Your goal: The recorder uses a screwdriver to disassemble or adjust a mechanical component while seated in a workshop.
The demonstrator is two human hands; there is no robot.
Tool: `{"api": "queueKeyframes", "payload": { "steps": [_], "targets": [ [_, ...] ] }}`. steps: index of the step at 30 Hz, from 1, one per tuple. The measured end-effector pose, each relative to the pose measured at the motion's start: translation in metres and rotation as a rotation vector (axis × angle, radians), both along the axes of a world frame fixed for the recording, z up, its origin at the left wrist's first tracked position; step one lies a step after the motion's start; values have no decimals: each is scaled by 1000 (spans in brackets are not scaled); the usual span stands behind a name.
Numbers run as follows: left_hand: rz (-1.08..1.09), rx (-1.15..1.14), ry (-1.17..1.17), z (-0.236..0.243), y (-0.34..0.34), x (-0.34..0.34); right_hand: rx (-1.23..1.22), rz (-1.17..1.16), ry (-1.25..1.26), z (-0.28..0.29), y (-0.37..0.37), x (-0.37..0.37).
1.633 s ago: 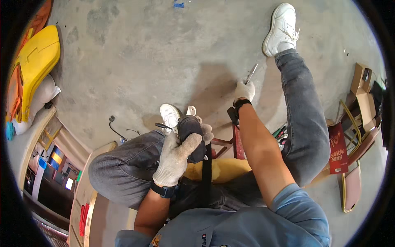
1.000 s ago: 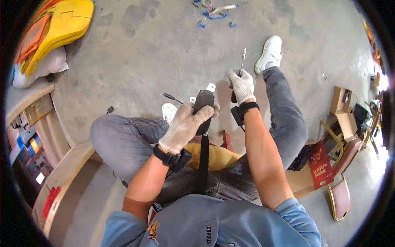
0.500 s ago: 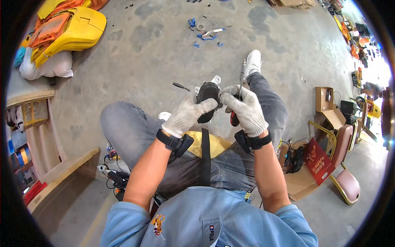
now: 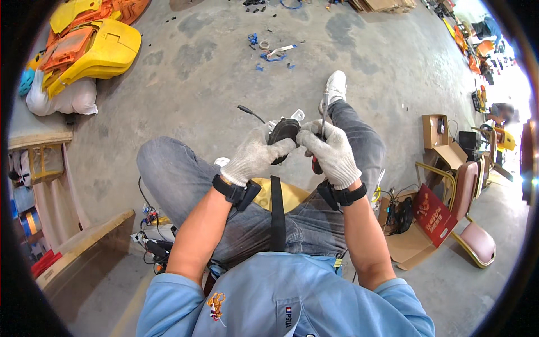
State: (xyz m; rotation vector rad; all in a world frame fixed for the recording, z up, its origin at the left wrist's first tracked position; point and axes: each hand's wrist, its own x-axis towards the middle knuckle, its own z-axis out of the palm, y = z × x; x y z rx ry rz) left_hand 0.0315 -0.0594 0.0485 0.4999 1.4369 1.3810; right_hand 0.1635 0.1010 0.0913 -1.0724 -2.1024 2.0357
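My left hand (image 4: pixel 255 156), in a white knit glove, is closed around a black rounded part (image 4: pixel 285 131), thumb across its face. A pale bracket (image 4: pixel 297 115) sticks out past the part's far side, and a short black lead with a plug end (image 4: pixel 247 110) reaches out to the left. My right hand (image 4: pixel 331 149), gloved too, grips a screwdriver (image 4: pixel 324 112); its slim metal shaft points away from me and its red-and-black handle shows below the fingers. My right fingertips are against or very near the black part's right edge; the exact contact is hidden.
Blue scraps (image 4: pixel 273 57) and a tape roll (image 4: pixel 264 45) lie on the floor ahead. Yellow plastic shells (image 4: pixel 115 48) are at far left, a wooden shelf edge (image 4: pixel 90 241) nearer. An open cardboard box (image 4: pixel 412 247) and a pink-seated chair (image 4: pixel 476 241) stand at right.
The black part has tilted in my left hand, and its lead now sits higher. The screwdriver has turned slightly more upright in my right hand. The whole view has shifted a little.
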Motion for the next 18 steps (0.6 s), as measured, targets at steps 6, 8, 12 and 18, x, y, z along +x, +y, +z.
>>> {"api": "queueKeyframes", "payload": {
  "steps": [6,8,12,18],
  "targets": [
    [-30,4,27,0,-1,-2,14,-12,17,-3,-1,2],
    [-39,-22,6,-2,-2,-1,23,-11,15,-2,-2,1],
    [-31,52,-44,1,-3,-3,28,-59,28,3,-9,2],
    [-79,18,46,13,-1,-6,259,-45,56,-4,-14,8]
  ]
}}
